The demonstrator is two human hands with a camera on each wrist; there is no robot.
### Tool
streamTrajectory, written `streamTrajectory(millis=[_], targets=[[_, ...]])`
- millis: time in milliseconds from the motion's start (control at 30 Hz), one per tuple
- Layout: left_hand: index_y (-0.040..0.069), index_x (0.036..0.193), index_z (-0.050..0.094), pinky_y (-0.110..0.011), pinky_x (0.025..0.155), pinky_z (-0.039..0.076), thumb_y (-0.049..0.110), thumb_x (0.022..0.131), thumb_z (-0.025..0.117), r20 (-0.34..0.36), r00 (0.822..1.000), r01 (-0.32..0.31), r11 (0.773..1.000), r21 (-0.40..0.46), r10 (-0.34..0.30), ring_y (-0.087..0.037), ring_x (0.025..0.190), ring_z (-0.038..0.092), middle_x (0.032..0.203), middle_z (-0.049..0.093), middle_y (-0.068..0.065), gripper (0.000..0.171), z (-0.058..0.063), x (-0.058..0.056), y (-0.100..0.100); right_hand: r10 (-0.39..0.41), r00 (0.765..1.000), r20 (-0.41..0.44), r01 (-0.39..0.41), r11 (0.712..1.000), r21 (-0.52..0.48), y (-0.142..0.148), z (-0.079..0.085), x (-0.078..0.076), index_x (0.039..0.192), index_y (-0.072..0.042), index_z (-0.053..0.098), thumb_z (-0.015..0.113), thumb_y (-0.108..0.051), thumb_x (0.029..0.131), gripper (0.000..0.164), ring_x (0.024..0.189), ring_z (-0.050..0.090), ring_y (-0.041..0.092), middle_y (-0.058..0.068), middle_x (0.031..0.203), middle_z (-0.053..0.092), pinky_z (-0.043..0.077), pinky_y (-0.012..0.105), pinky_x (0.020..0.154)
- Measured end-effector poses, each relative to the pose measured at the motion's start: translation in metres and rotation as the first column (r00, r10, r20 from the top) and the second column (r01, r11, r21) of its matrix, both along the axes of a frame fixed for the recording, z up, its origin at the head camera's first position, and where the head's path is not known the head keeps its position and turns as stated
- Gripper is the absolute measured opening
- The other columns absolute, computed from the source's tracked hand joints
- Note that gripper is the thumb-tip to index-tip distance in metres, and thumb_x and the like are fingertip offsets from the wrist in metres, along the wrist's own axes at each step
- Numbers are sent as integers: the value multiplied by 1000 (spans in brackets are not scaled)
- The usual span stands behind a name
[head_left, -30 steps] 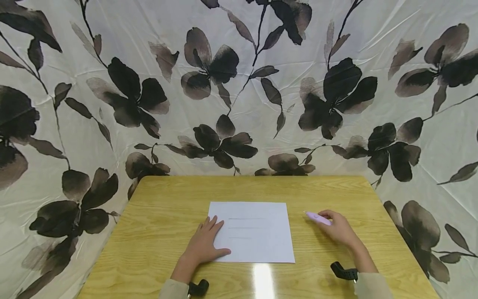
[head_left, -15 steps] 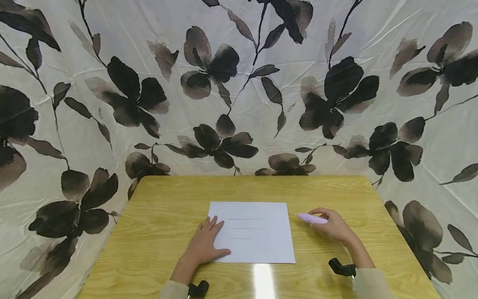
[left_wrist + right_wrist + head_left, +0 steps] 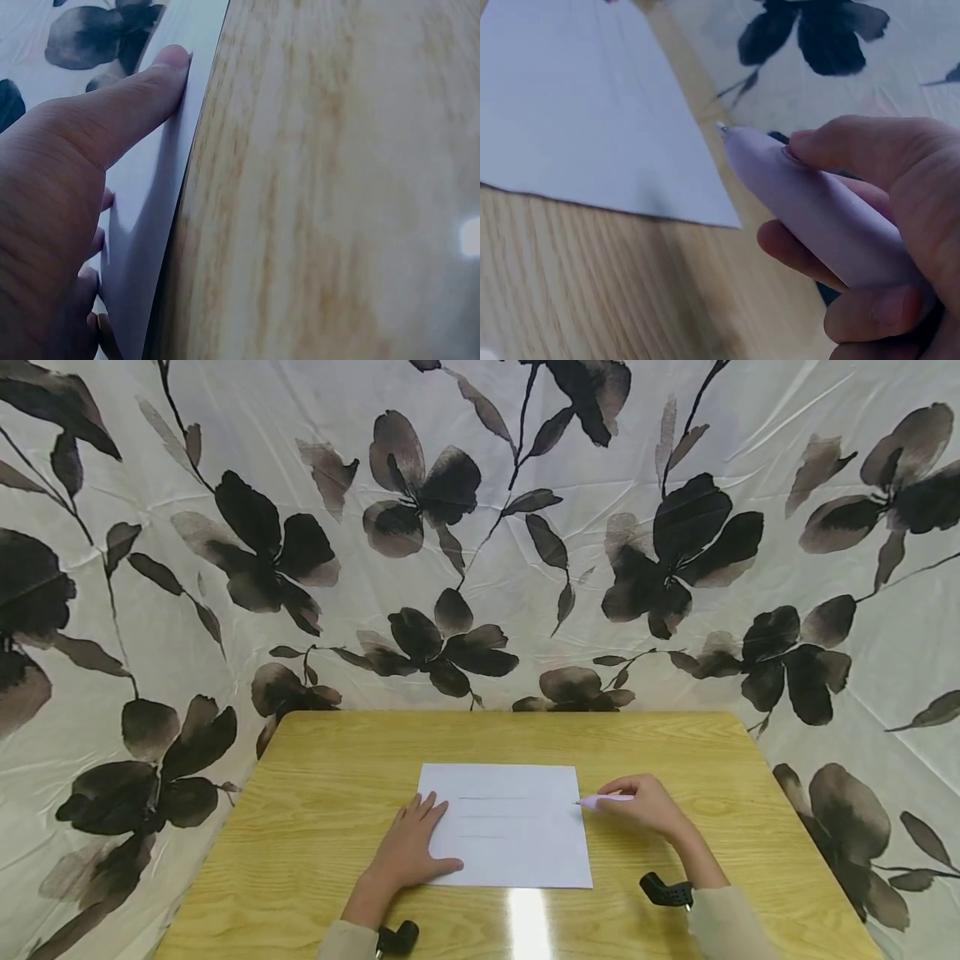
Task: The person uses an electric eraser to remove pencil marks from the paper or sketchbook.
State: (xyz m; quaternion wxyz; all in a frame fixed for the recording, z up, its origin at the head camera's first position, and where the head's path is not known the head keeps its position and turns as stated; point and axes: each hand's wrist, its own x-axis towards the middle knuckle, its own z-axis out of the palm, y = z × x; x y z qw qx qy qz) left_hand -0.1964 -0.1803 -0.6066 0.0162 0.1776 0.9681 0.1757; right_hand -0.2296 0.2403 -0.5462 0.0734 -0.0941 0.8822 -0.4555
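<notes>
A white sheet of paper [image 3: 517, 860] lies on the table, with several thin, faint grey lines running across it. My left hand [image 3: 407, 852] rests on the sheet's left side with fingers spread; in the left wrist view its thumb [image 3: 142, 97] lies along the near edge. Between thumb and fingers, my right hand [image 3: 651, 808] grips a thick lilac pen-shaped tool [image 3: 810, 202] with a small, narrow tip. That tip points left, over the right edge of the paper in the head view. Whether it touches the sheet I cannot tell.
The yellow wooden table [image 3: 315, 793] reaches back to a hanging cloth [image 3: 555, 602] printed with dark flowers. Black wrist mounts [image 3: 666, 890] sit at both cuffs. A bright reflection shines on the near table edge.
My right hand has moved left with the lilac pen-shaped tool, bringing its tip from beside the paper to the right edge. The left hand has stayed in place.
</notes>
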Motion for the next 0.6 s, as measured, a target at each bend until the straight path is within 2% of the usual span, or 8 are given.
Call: streamTrajectory(millis=[167, 400, 600], targets=[[9, 149, 40, -55, 114, 18, 80, 69, 62, 9, 1000, -5, 1000, -10, 5, -37, 144, 19, 155, 31, -14, 109, 1, 0, 0, 14, 999, -39, -12, 998, 64, -21, -3, -12, 86, -17, 78, 82, -29, 76, 16, 77, 56, 16, 0, 91, 70, 48, 30, 64], [10, 148, 40, -55, 114, 17, 77, 69, 64, 5, 1000, -7, 1000, -6, 7, -37, 144, 18, 155, 31, -14, 107, 3, 0, 0, -34, 998, -45, 36, 998, 61, -45, -9, -30, 84, -18, 78, 83, -26, 75, 14, 76, 55, 16, -1, 91, 70, 46, 28, 60], [11, 148, 42, -55, 114, 17, 78, 68, 65, 33, 999, -16, 1000, -2, 16, -36, 144, 18, 155, 31, -13, 107, -2, 2, 1, -43, 998, -37, 45, 997, 59, -55, -15, -31, 82, -17, 77, 83, -24, 74, 12, 71, 51, 17, -2, 84, 69, 43, 29, 56]])
